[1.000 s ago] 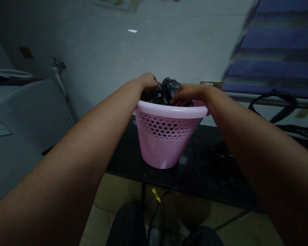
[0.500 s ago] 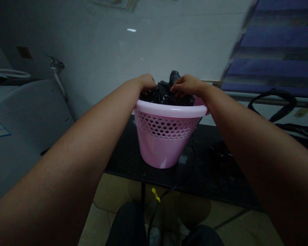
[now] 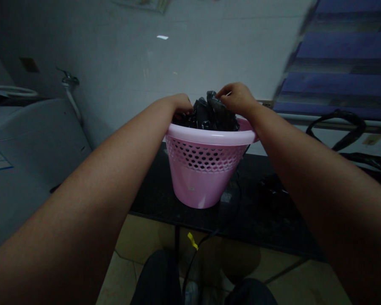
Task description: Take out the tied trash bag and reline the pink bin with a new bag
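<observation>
A pink plastic basket (image 3: 206,182) with a band of holes under its rim stands upright on a dark tabletop. A crumpled, shiny black plastic bag (image 3: 214,114) fills its mouth and bulges above the rim. My left hand (image 3: 182,103) reaches over the left side of the rim, its fingers curled down on the bag and partly hidden. On the right, my right hand (image 3: 236,97) pinches the upper part of the bag, thumb and fingers close together at its raised tip.
More black plastic bags (image 3: 273,190) lie on the dark tabletop (image 3: 250,224) to the right, partly behind my forearm. A white washing machine (image 3: 34,140) stands at left near a wall tap (image 3: 70,78). A black cord with a yellow tag (image 3: 192,240) hangs over the front edge.
My right hand has risen slightly from inside the basket to the tip of the bag. The left hand has hardly moved, and the basket stays in place.
</observation>
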{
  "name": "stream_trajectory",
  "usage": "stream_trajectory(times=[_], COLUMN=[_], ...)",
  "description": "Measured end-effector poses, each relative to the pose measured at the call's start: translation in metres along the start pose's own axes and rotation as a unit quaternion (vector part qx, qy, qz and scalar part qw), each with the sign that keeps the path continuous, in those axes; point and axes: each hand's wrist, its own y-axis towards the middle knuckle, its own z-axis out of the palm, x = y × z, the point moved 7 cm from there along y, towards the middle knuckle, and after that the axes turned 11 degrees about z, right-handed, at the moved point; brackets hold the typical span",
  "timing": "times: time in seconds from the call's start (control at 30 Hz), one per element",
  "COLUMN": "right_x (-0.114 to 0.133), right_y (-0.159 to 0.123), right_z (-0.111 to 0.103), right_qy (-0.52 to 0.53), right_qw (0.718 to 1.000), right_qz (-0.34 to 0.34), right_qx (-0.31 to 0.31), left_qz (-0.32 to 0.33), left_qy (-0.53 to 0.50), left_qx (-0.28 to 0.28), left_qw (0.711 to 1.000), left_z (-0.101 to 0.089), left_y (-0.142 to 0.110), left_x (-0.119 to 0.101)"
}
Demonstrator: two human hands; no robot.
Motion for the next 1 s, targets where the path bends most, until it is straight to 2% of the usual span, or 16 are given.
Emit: stream_trajectory(times=[0.17,0.37,0.57,1.0], right_x=[-0.003,-0.012,-0.012,-0.013], right_y=[0.004,0.011,0.011,0.011], right_z=[0.001,0.011,0.020,0.028], right_qy=[-0.026,-0.048,-0.051,-0.029], right_qw=[1.000,0.999,0.996,0.993], right_qz=[0.010,0.000,-0.004,-0.001], right_qx=[0.002,0.027,0.070,0.113], left_qz=[0.002,-0.003,0.002,-0.005], left_qy=[0.033,0.017,0.018,0.038], left_qx=[-0.006,-0.016,-0.006,-0.020], left_qw=[0.999,1.000,1.000,0.999], left_z=[-0.004,-0.002,0.000,-0.003], left_y=[-0.001,0.002,0.005,0.003], left_x=[-0.001,0.001,0.002,0.001])
